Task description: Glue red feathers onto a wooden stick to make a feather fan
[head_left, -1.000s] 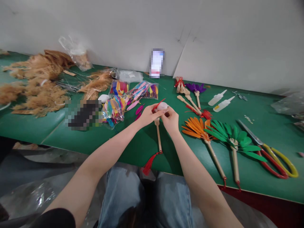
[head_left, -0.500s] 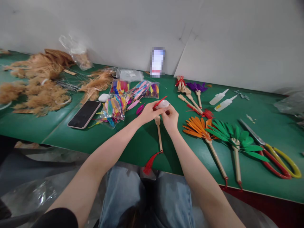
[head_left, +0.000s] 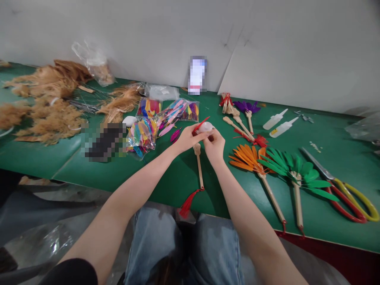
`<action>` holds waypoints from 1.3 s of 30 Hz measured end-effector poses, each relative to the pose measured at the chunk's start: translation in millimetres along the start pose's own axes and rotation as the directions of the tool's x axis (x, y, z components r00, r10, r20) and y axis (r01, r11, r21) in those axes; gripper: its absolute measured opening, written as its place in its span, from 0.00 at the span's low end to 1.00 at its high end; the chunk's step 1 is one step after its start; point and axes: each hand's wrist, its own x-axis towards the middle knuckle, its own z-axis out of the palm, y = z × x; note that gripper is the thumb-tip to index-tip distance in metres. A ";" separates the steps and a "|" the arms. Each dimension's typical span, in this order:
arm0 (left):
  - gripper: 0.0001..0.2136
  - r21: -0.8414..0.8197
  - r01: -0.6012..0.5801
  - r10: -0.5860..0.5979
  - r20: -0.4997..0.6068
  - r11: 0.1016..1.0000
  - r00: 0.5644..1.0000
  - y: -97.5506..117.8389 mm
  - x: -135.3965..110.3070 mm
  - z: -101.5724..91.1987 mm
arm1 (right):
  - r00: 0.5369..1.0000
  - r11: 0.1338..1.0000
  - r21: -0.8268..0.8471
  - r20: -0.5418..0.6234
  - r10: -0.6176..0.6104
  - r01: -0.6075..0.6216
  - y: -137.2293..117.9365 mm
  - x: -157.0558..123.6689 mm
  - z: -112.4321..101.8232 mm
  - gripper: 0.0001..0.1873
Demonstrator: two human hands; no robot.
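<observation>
My left hand (head_left: 190, 139) is closed, with a slim red feather (head_left: 203, 122) sticking up from its fingers. A small white translucent bottle (head_left: 206, 127), like the glue bottles on the table, shows its rounded end above my closed right hand (head_left: 215, 144). The two hands meet, so the bottle's tip and the feather's base are hidden. Just below them a carved wooden stick (head_left: 199, 168) lies on the green table (head_left: 166, 180), its upper end partly behind my hands. A red tassel (head_left: 187, 204) hangs from its lower end toward the table edge.
Right: an orange feather fan (head_left: 245, 157), a green feather fan (head_left: 301, 170), scissors (head_left: 341, 190), two glue bottles (head_left: 279, 123) and wooden sticks (head_left: 242, 122). Left: bagged coloured feathers (head_left: 142, 136), a blurred phone (head_left: 103, 142) and tan fibre (head_left: 53, 111). Another phone (head_left: 197, 75) leans on the wall.
My hands stay together with the feather and bottle, barely shifting. The whole view has tilted very slightly; the things on the table keep their places.
</observation>
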 end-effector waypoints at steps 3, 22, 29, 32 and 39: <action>0.21 -0.023 0.010 -0.010 0.004 1.000 1.000 0.3 2.0 2.6 | 1.000 1.000 -0.004 -0.011 0.004 -0.004 1.2 1.0 -2.1 0.11; 0.21 -0.042 -0.031 0.032 0.015 0.999 0.999 12.5 -5.0 -0.5 | 1.000 1.000 -0.004 -0.020 -0.024 0.024 -17.2 -2.7 -5.6 0.14; 0.20 0.013 -0.092 0.092 0.007 0.996 0.996 18.9 -6.5 -3.1 | 0.997 0.996 0.033 -0.016 -0.078 0.078 -24.1 -2.8 -6.9 0.12; 0.21 0.003 -0.074 0.074 -0.005 0.997 0.997 19.6 -6.8 -2.7 | 0.997 0.998 -0.001 -0.012 -0.070 0.070 -24.4 -2.4 -7.2 0.12; 0.21 -0.050 -0.043 0.044 0.012 0.998 0.999 14.1 -7.0 0.4 | 0.999 0.998 -0.033 -0.002 -0.054 0.054 -23.0 -3.3 -9.6 0.16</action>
